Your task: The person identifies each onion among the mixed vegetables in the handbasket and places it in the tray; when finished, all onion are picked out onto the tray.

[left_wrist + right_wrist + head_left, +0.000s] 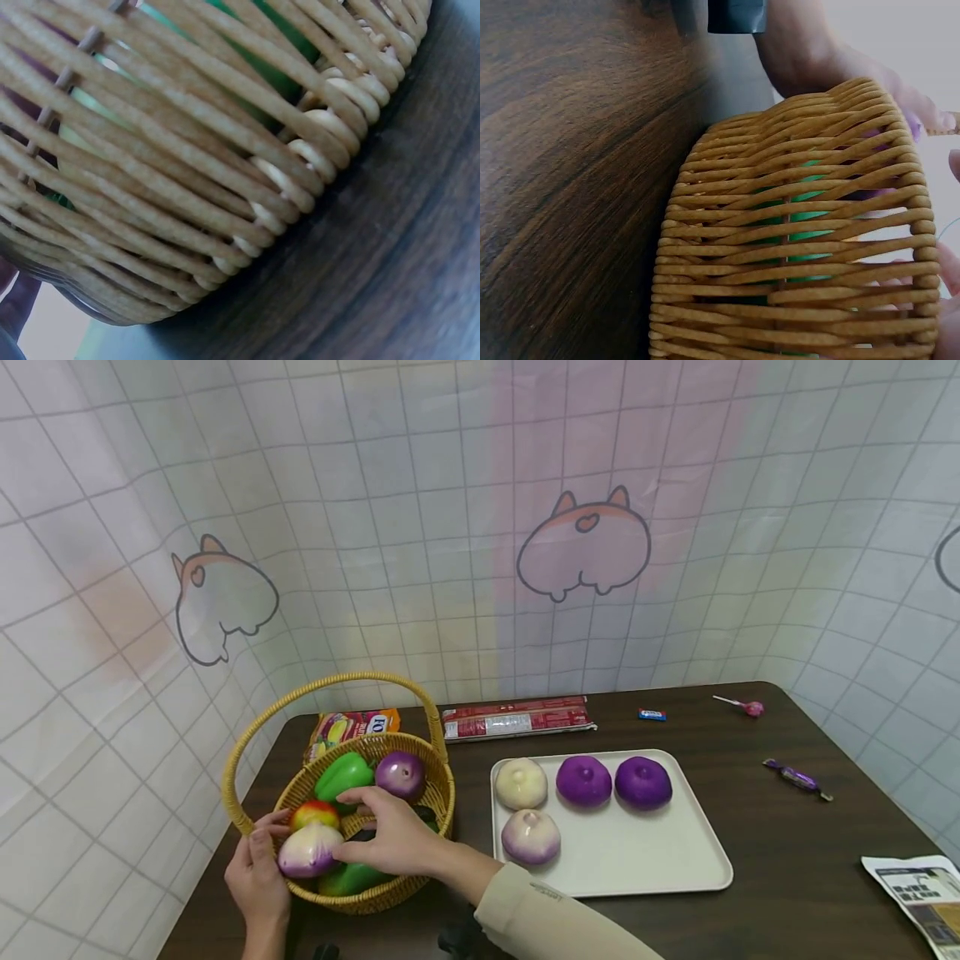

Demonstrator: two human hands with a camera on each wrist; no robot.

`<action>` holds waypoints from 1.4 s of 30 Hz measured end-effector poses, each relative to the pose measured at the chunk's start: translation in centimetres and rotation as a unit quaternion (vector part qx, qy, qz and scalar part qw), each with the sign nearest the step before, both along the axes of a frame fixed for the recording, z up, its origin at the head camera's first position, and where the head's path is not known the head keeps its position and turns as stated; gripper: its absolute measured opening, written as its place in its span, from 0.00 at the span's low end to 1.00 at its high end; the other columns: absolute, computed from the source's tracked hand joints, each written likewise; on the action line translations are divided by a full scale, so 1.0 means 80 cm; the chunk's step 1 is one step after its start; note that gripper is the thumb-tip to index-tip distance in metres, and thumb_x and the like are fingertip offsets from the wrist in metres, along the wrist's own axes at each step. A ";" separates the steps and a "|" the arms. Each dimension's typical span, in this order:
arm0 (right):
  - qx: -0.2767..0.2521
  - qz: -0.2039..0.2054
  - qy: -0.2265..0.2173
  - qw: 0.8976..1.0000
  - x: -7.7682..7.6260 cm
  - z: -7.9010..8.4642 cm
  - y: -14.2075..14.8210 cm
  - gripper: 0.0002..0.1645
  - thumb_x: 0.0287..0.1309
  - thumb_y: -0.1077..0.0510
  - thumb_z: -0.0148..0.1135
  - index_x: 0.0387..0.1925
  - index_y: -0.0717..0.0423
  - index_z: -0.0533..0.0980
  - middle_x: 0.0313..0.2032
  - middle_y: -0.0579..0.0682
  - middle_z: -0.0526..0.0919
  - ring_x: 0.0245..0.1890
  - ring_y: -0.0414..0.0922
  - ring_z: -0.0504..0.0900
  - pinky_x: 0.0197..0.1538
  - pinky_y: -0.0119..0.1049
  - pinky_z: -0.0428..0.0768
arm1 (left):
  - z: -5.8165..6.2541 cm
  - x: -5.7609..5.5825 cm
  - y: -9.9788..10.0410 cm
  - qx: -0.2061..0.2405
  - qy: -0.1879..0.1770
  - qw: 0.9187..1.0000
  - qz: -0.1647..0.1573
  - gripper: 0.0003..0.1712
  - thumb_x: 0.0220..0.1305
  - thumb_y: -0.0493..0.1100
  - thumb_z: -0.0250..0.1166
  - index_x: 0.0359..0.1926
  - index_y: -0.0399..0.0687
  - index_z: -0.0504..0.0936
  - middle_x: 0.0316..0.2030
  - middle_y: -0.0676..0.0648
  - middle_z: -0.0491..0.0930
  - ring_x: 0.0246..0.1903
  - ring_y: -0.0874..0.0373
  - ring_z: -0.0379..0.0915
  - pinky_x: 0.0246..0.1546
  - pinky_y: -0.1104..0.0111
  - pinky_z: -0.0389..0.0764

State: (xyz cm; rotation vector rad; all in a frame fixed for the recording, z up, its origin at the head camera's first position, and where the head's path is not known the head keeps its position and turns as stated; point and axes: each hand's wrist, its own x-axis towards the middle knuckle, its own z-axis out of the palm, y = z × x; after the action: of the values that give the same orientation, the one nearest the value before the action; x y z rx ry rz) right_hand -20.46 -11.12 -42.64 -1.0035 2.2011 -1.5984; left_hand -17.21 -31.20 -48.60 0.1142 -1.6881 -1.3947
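Observation:
A round yellow wicker basket [360,906] with a tall handle stands on the dark wooden table. At its left rim, beside the foot of the handle, my left hand [258,877] holds the edge, fingers reaching inside. My right hand [397,839] reaches over the basket with thumb and forefinger spread apart; the thumb tip is right at a glossy white-and-purple onion [309,852]. Around it lie a red-and-yellow fruit [315,814], a green pepper [343,775], a purple onion [401,774] and another green vegetable [352,878]. A dark item is partly hidden under the right hand.
A white tray [637,860] right of the basket bears two pale onions and two purple ones [583,781]. Behind lie a colourful snack bag [386,721] and a long red packet [517,718]. A small blue candy [651,715], lollipop [752,708] and purple-wrapped candy [798,778] lie farther right.

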 end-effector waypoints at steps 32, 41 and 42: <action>0.028 0.083 -0.038 0.995 -0.007 -0.002 -0.020 0.32 0.55 0.52 0.72 0.59 0.49 0.67 0.56 0.41 0.75 0.52 0.32 0.75 0.46 0.24 0.77 | 0.000 0.002 0.001 0.019 0.016 1.000 -0.004 0.23 0.74 0.39 0.49 0.29 0.21 0.77 0.37 0.49 0.86 0.43 0.61 0.79 0.47 0.79 0.70; 0.144 0.077 0.103 0.981 -0.003 -0.002 -0.021 0.48 0.51 0.40 0.72 0.71 0.42 0.62 0.56 0.40 0.70 0.50 0.31 0.69 0.48 0.25 0.72 | -0.003 -0.001 -0.001 0.025 0.012 1.000 -0.006 0.24 0.74 0.40 0.48 0.28 0.24 0.79 0.38 0.39 0.86 0.45 0.56 0.79 0.51 0.75 0.70; 0.149 0.076 0.108 0.980 -0.003 -0.001 -0.021 0.48 0.51 0.40 0.72 0.71 0.41 0.62 0.56 0.40 0.70 0.50 0.31 0.68 0.47 0.25 0.71 | -0.003 -0.001 -0.001 0.025 0.012 1.000 -0.005 0.24 0.74 0.40 0.48 0.28 0.24 0.79 0.38 0.39 0.85 0.45 0.56 0.79 0.51 0.75 0.70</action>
State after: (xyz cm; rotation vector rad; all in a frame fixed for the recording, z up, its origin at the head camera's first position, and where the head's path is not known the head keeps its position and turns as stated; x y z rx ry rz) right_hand -20.68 -12.84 -42.76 -1.2637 2.3449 -1.0972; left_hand -17.29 -31.30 -48.87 0.1165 -1.6364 -1.4398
